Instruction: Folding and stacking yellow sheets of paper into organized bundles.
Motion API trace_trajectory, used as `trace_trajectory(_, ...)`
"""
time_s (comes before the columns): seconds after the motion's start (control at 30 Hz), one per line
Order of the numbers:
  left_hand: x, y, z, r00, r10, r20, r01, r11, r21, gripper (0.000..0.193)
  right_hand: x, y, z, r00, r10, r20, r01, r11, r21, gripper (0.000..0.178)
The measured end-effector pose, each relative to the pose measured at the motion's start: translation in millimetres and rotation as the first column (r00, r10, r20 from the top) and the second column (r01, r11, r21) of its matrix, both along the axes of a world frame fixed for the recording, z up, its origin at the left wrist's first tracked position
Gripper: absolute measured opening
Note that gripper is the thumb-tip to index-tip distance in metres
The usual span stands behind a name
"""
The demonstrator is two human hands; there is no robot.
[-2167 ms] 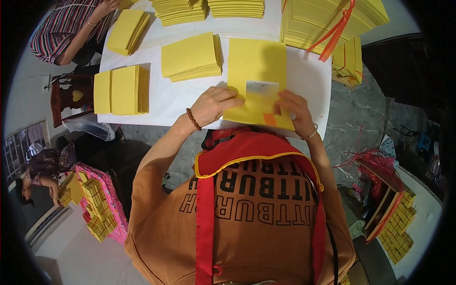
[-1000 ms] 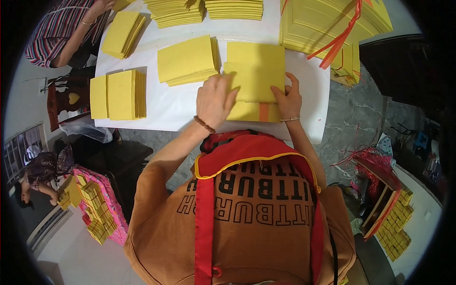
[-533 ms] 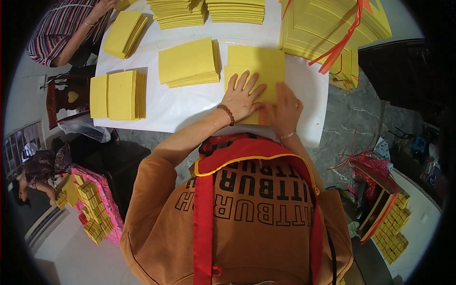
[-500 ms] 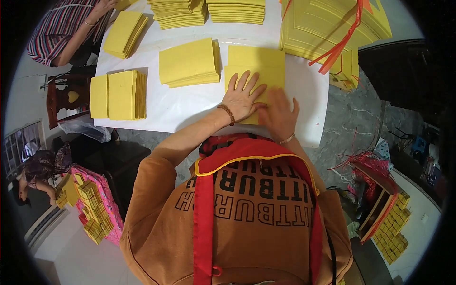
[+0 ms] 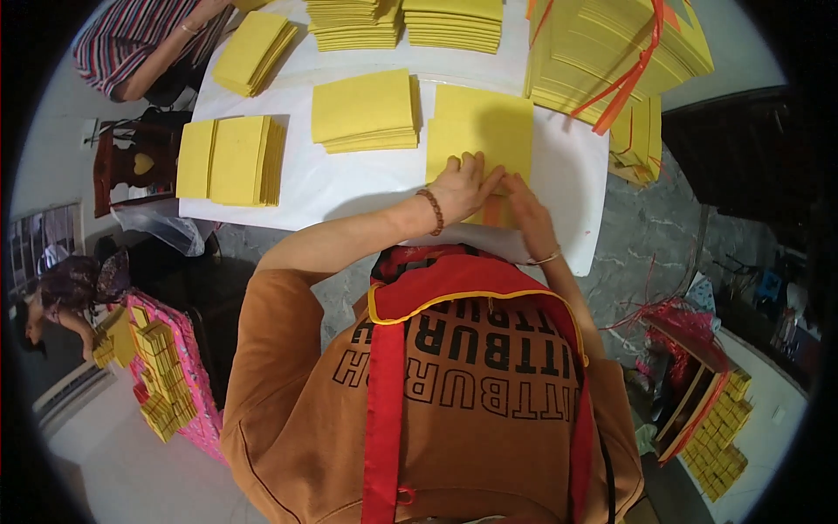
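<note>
Item: yellow paper (image 5: 480, 131), landmark of this entry, on the white table (image 5: 572, 166); layers overlapping, orange strip (image 5: 491, 210) exposed at its near end. Apparently part-folded, loose from any stack.
Left hand (image 5: 467, 188): fingers bent, resting on the paper; any grip cannot be told.
Right hand (image 5: 532, 218): fingers extended at the paper's right side; pinching cannot be told.
Seemingly done: neat stack (image 5: 365, 106), just left of the paper; banded stack (image 5: 236, 162), farther left; two thick stacks (image 5: 454, 24), beyond.
Seemingly left: large sheet pile (image 5: 611, 52), beyond and right.
</note>
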State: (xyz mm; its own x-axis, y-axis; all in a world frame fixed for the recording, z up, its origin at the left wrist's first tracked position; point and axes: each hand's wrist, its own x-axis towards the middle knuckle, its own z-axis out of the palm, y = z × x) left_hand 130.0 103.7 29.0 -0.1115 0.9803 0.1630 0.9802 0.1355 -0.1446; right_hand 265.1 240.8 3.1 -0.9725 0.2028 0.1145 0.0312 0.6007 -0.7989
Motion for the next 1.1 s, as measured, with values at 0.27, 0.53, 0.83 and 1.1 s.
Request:
trace_trajectory(0.27,-48,-16,54,0.997,0.004,0.072,-0.037,0.884,0.465,0.049,5,7,28,0.878,-0.479,0.022,0.417,0.741,-0.526,0.040)
trace_trajectory(0.53,-134,-109,-3,0.941,0.334,0.059,-0.333,0.875,0.352,0.043,10,1,9,0.891,-0.454,0.009,0.406,0.788,-0.464,0.032)
trace_trajectory(0.83,-117,-112,-27,0.907,0.410,0.102,-0.419,0.903,0.098,0.057,5,-1,1,0.896,-0.444,0.006,0.407,0.815,-0.413,0.025)
trace_trajectory(1.1,-125,-114,-8,0.881,0.414,0.230,-0.413,0.909,-0.054,0.072,-2,2,6,0.914,-0.344,-0.215,0.346,0.938,-0.031,0.017)
